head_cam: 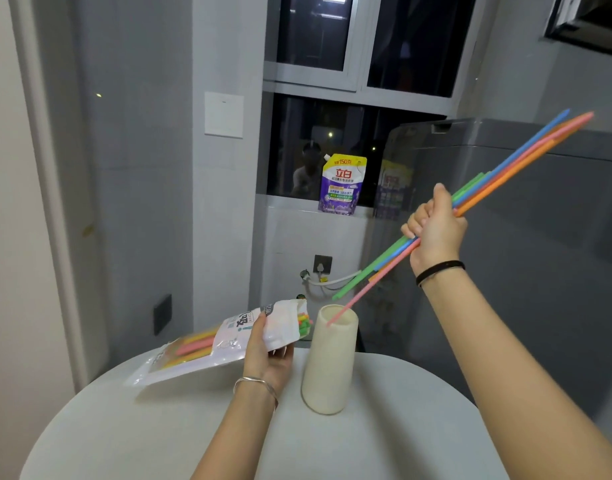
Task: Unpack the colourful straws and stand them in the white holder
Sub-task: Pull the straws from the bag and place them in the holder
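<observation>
Frame centre: purple detergent pouch (342,184), printed "立白", "150克". Right hand (436,230) fisted around straw bundle (498,174) above white holder (328,365). Left hand (268,355) fingers pinching straw packet (221,344), lettering unreadable.

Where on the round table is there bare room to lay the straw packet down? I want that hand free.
The near half of the table, between the forearms, is bare, as is the right side past the white holder. The far left is crowded: the packet in the left hand hangs over it.
</observation>
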Demonstrator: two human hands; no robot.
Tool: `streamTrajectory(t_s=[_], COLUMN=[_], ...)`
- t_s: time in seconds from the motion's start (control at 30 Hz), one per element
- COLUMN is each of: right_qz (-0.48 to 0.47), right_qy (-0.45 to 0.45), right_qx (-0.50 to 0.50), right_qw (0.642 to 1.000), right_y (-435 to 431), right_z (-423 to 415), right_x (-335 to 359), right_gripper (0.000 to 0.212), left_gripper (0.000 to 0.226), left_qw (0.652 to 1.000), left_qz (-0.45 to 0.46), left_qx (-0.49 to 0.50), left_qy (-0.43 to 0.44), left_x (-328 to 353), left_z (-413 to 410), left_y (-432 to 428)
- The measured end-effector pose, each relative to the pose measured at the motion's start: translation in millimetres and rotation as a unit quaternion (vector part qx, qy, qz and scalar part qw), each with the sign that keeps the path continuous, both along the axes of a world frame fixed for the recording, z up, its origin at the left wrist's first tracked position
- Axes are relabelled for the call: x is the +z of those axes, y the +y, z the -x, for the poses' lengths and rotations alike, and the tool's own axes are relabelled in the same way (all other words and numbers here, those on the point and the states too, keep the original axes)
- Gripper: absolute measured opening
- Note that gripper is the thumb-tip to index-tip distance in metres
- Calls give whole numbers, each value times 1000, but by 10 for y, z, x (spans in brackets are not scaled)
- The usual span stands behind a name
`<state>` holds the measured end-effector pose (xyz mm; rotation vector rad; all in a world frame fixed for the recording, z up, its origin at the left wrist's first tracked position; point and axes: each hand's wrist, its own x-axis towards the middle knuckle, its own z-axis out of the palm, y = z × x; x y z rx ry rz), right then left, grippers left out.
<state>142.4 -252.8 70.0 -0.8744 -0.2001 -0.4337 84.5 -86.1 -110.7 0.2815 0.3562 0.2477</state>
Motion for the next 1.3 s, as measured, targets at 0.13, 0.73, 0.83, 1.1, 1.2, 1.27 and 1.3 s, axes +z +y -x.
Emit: streamTrajectory(t_s=[0.13, 0.73, 0.83, 1.1, 1.2, 1.27, 1.3], right_qz=[26, 166, 198, 267, 302, 325, 335], right_qy=[23, 13, 28, 93, 116, 131, 138], right_qx=[-27, -11, 6, 54, 55, 85, 101], right_qw=[999, 986, 980, 958, 944, 933, 927], right_y=[118, 411, 483, 500, 473, 468, 459], right_z=[-59, -260, -340, -583, -642, -648, -645], right_x=[-37, -576, -772, -1288, -1433, -1504, -1533], right_gripper=[37, 41, 41, 47, 44, 38, 35], left_gripper=[15, 21, 29, 11, 12, 15, 15], left_qw=[1000, 1000, 1000, 1000, 1000, 1000, 1000], left_qz=[-11, -9, -6, -22, -18, -18, -17], left_qx=[-14, 0, 12, 10, 8, 6, 5], left_qy=[0, -8, -6, 6, 7, 8, 9], left_x=[10, -63, -132, -373, -426, -441, -443], left_z=[-24, 60, 72, 140, 135, 120, 112], left_y=[-36, -60, -38, -45, -41, -45, -47])
